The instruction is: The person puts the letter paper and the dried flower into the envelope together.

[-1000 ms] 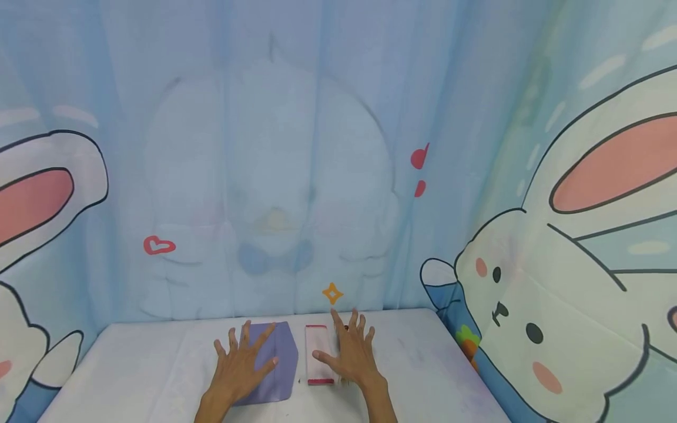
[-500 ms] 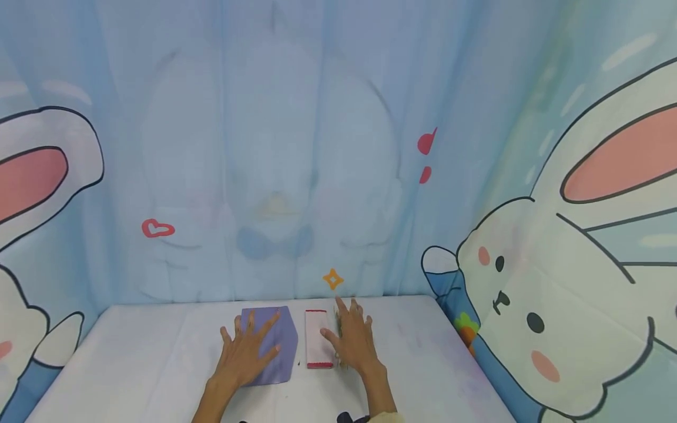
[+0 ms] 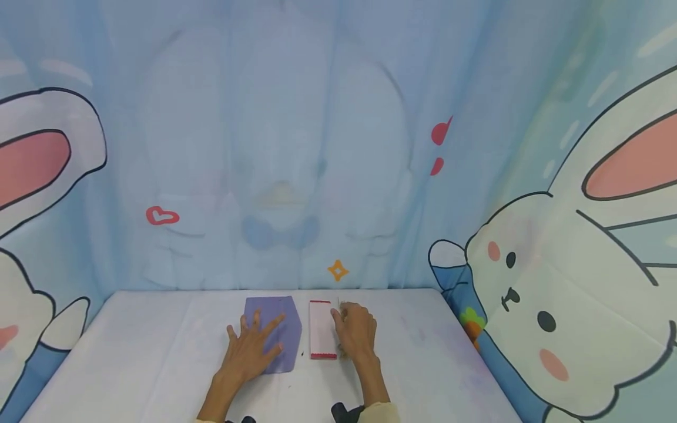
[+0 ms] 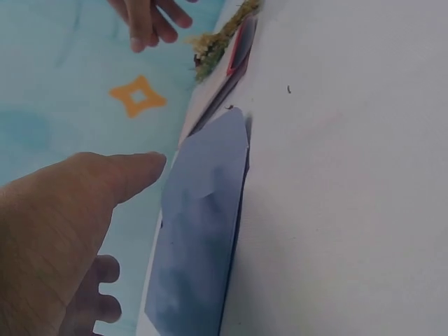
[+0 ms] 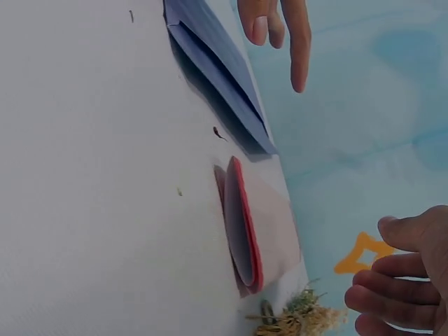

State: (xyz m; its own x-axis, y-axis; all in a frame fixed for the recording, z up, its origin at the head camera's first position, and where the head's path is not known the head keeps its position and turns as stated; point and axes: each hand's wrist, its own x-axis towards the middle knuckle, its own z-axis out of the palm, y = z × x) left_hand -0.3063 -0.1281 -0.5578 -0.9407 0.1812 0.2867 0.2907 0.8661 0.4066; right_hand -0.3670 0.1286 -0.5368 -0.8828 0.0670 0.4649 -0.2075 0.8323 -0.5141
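Observation:
A purple paper envelope (image 3: pixel 288 343) lies on the white table, looking bluish in both wrist views. My left hand (image 3: pixel 248 351) hovers over its left part with spread fingers; the left wrist view shows a gap between thumb and paper. To the right lies a folded pale pink paper (image 3: pixel 321 330) with red edges. Beside it rests a small bunch of dried flowers (image 5: pixel 301 316), mostly hidden under my right hand (image 3: pixel 357 329) in the head view. The right hand's fingers bend loosely above the flowers, apart from them, and nothing shows between them.
The white-covered table (image 3: pixel 158 352) ends at a light blue curtain (image 3: pixel 211 147) with cartoon rabbits. Small dark bits (image 5: pixel 218 133) lie near the envelope and the pink paper. Dark straps or devices (image 3: pixel 346 413) show at the wrists.
The right hand's fingers have gone from spread and stretched to bent over the dried flowers. The left hand stays spread above the envelope. The head view has tilted, shifting the table upward.

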